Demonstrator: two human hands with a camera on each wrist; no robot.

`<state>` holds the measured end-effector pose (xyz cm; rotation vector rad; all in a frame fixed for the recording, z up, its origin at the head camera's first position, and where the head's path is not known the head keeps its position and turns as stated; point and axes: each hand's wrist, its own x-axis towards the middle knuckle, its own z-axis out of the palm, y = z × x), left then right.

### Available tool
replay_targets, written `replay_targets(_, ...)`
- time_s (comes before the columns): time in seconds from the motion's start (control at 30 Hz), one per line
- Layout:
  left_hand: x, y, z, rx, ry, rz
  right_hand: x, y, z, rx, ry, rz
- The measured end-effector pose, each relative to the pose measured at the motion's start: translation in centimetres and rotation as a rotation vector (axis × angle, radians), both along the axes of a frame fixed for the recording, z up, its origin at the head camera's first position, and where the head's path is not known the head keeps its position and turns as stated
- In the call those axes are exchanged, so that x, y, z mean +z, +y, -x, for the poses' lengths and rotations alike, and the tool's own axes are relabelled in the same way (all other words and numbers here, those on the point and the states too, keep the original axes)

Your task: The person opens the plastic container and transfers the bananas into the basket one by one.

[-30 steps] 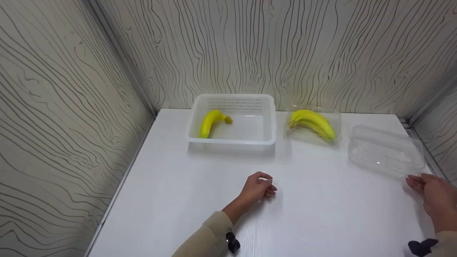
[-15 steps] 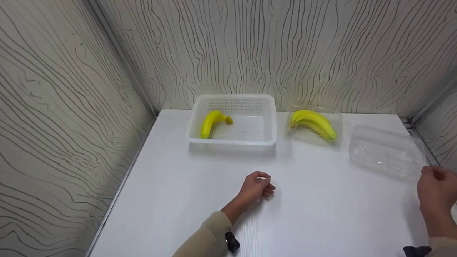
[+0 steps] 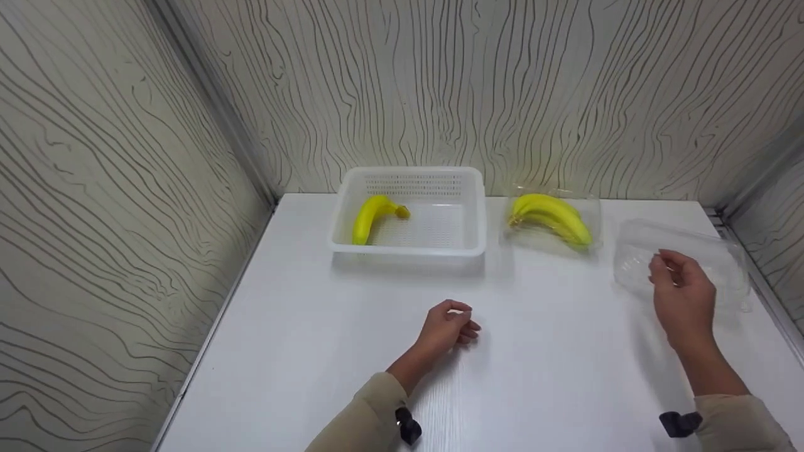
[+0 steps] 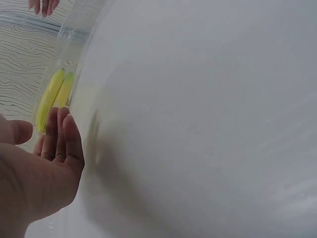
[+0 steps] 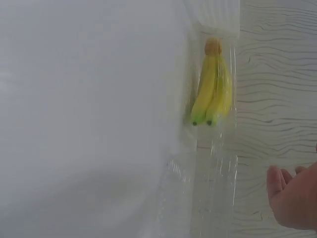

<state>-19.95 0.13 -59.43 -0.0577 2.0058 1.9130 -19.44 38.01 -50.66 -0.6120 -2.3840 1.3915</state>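
Note:
My left hand (image 3: 444, 329) rests low over the white table in the middle, fingers loosely bent and holding nothing. Raised above the table on the right is my right hand (image 3: 686, 301), its fingers relaxed and nothing seen in them. Behind it stands a clear plastic container (image 3: 728, 267), partly hidden by the hand. The right wrist view shows that hand (image 5: 297, 198) apart from the clear container (image 5: 198, 198). A small bunch of bananas (image 3: 553, 216) lies in a second clear container (image 3: 590, 204) further back. A single banana (image 3: 369, 220) lies in the white plastic basket (image 3: 408, 250).
The white table (image 3: 314, 351) is bounded by wood-grain patterned walls (image 3: 427, 88) at the back and both sides. The basket and the banana container stand side by side against the back wall. Metal edging runs along the left side.
My right hand has come in from the right edge, moving left and up to in front of the clear container. The left hand has barely shifted; the bananas, basket and containers stay put.

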Motion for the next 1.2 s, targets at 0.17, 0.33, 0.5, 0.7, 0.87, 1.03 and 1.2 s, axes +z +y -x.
replay_targets(0.17,0.4,-0.3,0.5,0.044,0.001,-0.003,-0.1,-2.4,1.7,0.085,-0.086,-0.025)
replay_targets(0.33,0.7,-0.1,1.3,0.108,0.019,0.020,-0.4,-4.0,3.5,0.191,-0.142,0.027)
replay_targets(0.5,0.9,0.2,2.0,0.158,0.042,0.049,-0.6,-5.3,5.1,0.253,-0.196,0.035)
replay_targets(0.7,0.9,0.3,2.5,0.174,0.071,0.075,-0.8,-6.2,6.9,0.240,-0.261,0.049)
replay_targets(0.87,0.6,-0.3,2.4,0.156,0.086,0.046,-1.2,-6.7,8.4,0.206,-0.281,0.115)
replay_targets(1.03,0.5,-0.4,2.4,0.162,0.092,0.051,-1.7,-6.8,9.8,0.156,-0.308,0.162)
replay_targets(1.2,0.7,-0.1,2.5,0.167,0.109,0.107,-2.3,-6.8,10.9,0.131,-0.321,0.184)
